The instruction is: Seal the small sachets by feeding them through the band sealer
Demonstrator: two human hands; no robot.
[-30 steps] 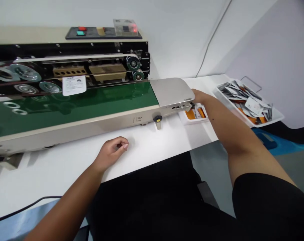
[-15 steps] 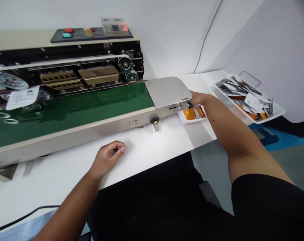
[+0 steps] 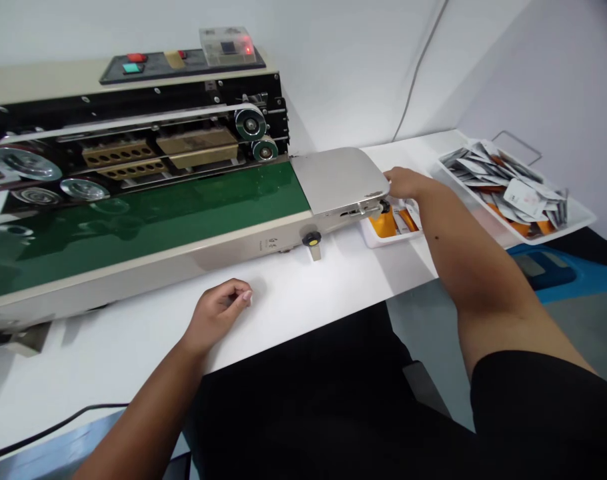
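Reaching past the rounded metal plate (image 3: 338,179), the right hand (image 3: 402,182) is over at the small white bin (image 3: 394,241), its fingertips partly hidden, so there's no telling what the grip has. Orange packets (image 3: 383,225) sit in that bin, just beside the end of the sealing machine (image 3: 193,260). And the left hand (image 3: 217,311)? Loosely closed, nothing visible in it, resting on the white table (image 3: 293,300). Over to the right, a larger bin (image 3: 478,217) brims with silver and orange packets (image 3: 523,199)!
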